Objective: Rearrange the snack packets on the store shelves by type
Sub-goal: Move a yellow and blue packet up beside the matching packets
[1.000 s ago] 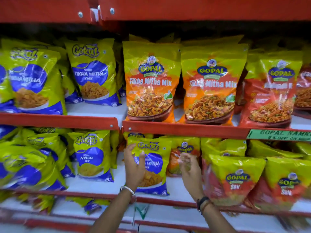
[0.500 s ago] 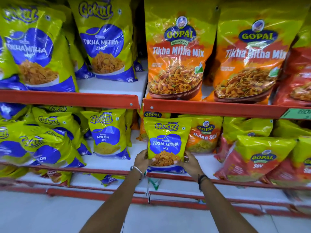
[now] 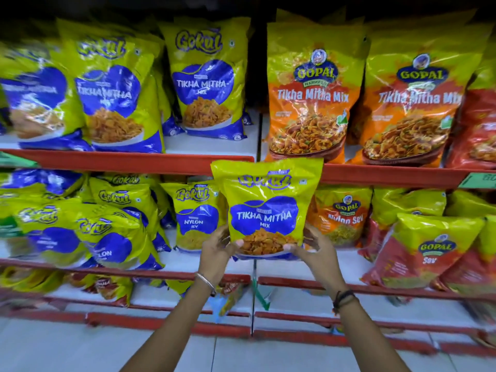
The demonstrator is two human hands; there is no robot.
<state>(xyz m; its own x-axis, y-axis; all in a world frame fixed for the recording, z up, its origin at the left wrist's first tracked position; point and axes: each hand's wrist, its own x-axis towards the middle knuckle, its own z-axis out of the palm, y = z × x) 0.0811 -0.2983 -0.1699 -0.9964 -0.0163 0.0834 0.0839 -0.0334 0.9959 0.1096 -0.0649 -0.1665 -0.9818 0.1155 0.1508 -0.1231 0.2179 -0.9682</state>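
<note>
Both my arms are stretched out in front of me, and my left hand [image 3: 214,249] and right hand [image 3: 312,247] are clamped on the bottom corners of a Gokul Tikha Mitha Mix packet [image 3: 265,208], thumbs on the front, fingers wrapped behind. It's upright, held up off the shelf, its top edge overlapping the red edge of the upper shelf [image 3: 134,159]. Right behind it on the middle shelf [image 3: 171,272] there's a Gokul Nylon Sev packet [image 3: 194,216] to the left and a Gopal Nylon Sev packet [image 3: 343,213] to the right. Up top, the matching big Gokul Tikha Mitha Mix bags [image 3: 205,81] stand on the left, Gopal Tikha Mitha Mix bags [image 3: 311,95] on the right.
</note>
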